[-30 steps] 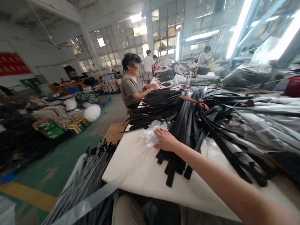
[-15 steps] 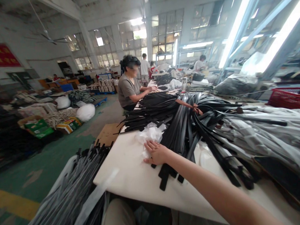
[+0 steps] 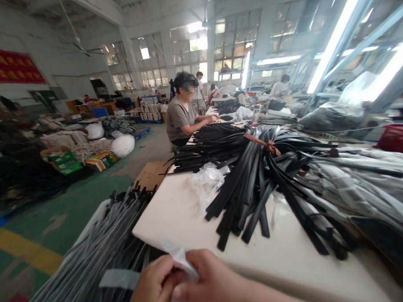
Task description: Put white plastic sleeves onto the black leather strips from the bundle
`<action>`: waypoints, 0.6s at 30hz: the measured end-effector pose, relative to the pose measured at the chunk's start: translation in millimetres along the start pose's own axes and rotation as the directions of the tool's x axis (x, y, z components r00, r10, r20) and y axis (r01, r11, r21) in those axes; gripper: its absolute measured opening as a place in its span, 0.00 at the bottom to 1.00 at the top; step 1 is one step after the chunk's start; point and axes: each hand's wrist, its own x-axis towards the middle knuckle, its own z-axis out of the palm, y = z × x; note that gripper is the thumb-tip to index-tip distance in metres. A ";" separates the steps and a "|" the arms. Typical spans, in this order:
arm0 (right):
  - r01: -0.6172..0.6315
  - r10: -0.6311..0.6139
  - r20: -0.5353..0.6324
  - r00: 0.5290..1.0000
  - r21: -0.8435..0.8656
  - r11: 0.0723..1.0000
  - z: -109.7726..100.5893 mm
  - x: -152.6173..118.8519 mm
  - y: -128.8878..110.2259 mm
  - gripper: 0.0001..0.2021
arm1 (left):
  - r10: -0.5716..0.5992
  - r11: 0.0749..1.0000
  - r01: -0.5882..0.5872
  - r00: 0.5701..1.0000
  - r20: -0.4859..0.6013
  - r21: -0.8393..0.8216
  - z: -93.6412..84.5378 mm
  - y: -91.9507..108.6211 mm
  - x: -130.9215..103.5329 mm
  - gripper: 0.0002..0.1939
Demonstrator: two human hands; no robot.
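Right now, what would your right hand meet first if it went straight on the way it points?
Past the strip in its grip, the right hand would likely meet the left hand first; depth between them is unclear.

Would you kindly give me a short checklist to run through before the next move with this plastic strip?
1. Left hand gripping the plastic strip: ok.
2. Right hand gripping it too: ok.
3. Strip free of twists: cannot tell; the hands hide part of it.
4. Brown tie around the black strips: ok, in place.
5. Crumpled plastic off the table: not ok, it lies there.
6. Co-worker's hands well apart from yours: ok.
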 end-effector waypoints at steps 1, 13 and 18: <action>-0.054 0.058 -0.023 0.998 0.126 0.991 6.9 -4.1 0.0 0.07 | -0.021 1.000 0.021 1.000 0.016 0.011 8.3 1.8 7.7 0.07; -0.197 0.187 -0.468 0.864 0.028 0.980 -79.6 -71.3 10.2 0.13 | -0.123 0.980 0.119 0.992 -0.017 -0.158 22.7 -26.4 16.7 0.09; -0.201 0.106 -0.534 0.839 -0.123 0.972 -106.3 -74.3 10.3 0.13 | -0.111 0.983 0.136 0.976 0.187 -0.126 42.7 -25.8 38.9 0.13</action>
